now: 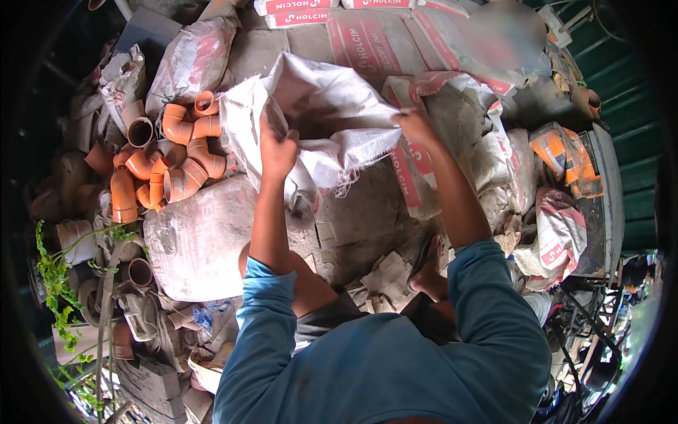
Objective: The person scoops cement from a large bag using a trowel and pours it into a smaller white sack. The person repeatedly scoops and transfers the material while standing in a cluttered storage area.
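A white woven sack (353, 145) with a frayed edge hangs between my two hands, its mouth spread wide. My left hand (279, 145) is closed on the near left part of the rim, thumb toward the inside. On the right, my right hand (417, 126) pinches the rim's right corner and stretches it outward. The inside of the sack is shadowed, and a brownish patch shows there; I cannot make out what it is. The sack's lower part is partly hidden behind my left hand and forearm.
Orange pipe elbows (191, 177) are heaped at the left, beside a full dusty sack (201, 237). Red-and-white cement bags (364, 42) lie at the back. An orange-and-black package (565, 157) rests at the right. Green leafy stems (60, 283) rise at the lower left.
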A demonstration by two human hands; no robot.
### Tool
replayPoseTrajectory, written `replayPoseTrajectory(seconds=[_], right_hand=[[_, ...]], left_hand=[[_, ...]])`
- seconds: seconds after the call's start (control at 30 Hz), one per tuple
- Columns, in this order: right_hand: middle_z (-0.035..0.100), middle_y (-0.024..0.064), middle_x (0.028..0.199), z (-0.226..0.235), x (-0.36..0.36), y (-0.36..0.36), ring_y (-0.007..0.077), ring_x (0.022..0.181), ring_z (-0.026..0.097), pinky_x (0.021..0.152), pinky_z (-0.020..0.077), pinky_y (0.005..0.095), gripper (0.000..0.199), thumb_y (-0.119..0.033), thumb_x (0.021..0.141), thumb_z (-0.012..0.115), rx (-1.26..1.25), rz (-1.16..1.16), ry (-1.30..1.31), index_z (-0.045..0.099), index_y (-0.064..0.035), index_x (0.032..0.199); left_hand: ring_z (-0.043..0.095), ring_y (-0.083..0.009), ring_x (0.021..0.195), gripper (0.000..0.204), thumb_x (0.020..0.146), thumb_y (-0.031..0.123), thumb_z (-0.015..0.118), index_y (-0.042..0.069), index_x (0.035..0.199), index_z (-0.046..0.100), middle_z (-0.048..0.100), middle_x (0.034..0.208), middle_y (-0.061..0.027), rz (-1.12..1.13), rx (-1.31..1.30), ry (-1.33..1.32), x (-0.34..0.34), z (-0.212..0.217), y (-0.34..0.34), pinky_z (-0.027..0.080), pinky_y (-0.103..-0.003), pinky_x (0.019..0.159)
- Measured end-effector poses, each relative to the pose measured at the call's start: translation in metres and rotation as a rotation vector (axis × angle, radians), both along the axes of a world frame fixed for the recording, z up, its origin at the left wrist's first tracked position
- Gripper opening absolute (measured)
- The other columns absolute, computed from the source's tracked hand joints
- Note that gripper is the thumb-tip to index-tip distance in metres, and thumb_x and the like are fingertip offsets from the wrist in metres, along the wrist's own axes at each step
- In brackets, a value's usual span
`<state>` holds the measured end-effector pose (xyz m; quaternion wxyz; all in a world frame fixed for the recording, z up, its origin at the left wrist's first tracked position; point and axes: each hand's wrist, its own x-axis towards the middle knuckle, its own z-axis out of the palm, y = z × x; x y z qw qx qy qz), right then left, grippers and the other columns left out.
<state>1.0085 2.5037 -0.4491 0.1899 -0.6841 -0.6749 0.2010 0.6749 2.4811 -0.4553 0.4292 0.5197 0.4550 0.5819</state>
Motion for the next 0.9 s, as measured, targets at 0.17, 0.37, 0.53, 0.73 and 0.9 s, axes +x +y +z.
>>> replayPoseTrajectory(seconds=[0.17,0.37,0.53,0.73,0.9], right_hand=[[0.07,0.0239,0.093,-0.016,0.023,-0.039,0.0398,0.095,0.069,0.082,0.0521,0.0469,0.049,-0.049,0.086,0.066,-0.225,-0.142,-0.143,0.072,-0.0003,0.09],[0.069,0.0265,0.099,0.0,0.031,-0.041,0.0409,0.1,0.067,0.086,0.0523,0.0481,0.057,-0.053,0.087,0.065,-0.01,-0.063,-0.267,0.07,0.0031,0.097],[0.068,0.0279,0.095,0.008,0.018,-0.017,0.0409,0.095,0.068,0.083,0.0528,0.0492,0.048,-0.044,0.089,0.065,0.064,-0.21,-0.275,0.066,0.0028,0.101],[0.067,0.0236,0.111,0.006,0.096,-0.065,0.0384,0.104,0.067,0.089,0.0527,0.0518,0.05,-0.041,0.088,0.063,0.001,-0.346,-0.513,0.064,-0.0003,0.117],[0.069,0.0184,0.098,-0.009,0.174,-0.12,0.0353,0.089,0.069,0.076,0.0579,0.0469,0.056,-0.038,0.087,0.066,-0.631,-0.426,-0.182,0.056,0.0013,0.127]], left_hand=[[0.034,-0.0304,0.143,0.079,0.077,-0.016,0.051,-0.009,0.15,0.022,0.035,0.152,-0.0229,-0.133,0.092,-0.052,0.002,-0.022,-0.002,0.024,-0.037,0.119],[0.038,-0.029,0.141,0.084,0.076,-0.019,0.051,-0.003,0.153,0.021,0.038,0.151,-0.021,-0.235,0.098,0.041,0.038,-0.006,-0.018,0.028,-0.035,0.115],[0.042,-0.0282,0.137,0.085,0.076,-0.018,0.05,0.0,0.154,0.022,0.041,0.149,-0.0189,-0.328,0.064,-0.004,0.07,0.019,-0.019,0.032,-0.033,0.112],[0.037,-0.0277,0.142,0.085,0.075,-0.015,0.049,0.0,0.154,0.024,0.039,0.151,-0.0188,-0.413,0.009,-0.005,0.102,0.026,-0.035,0.029,-0.036,0.115],[0.037,-0.0255,0.142,0.086,0.075,-0.014,0.053,0.0,0.154,0.025,0.039,0.153,-0.0202,-0.451,0.261,0.215,0.133,0.025,-0.061,0.029,-0.033,0.115]])
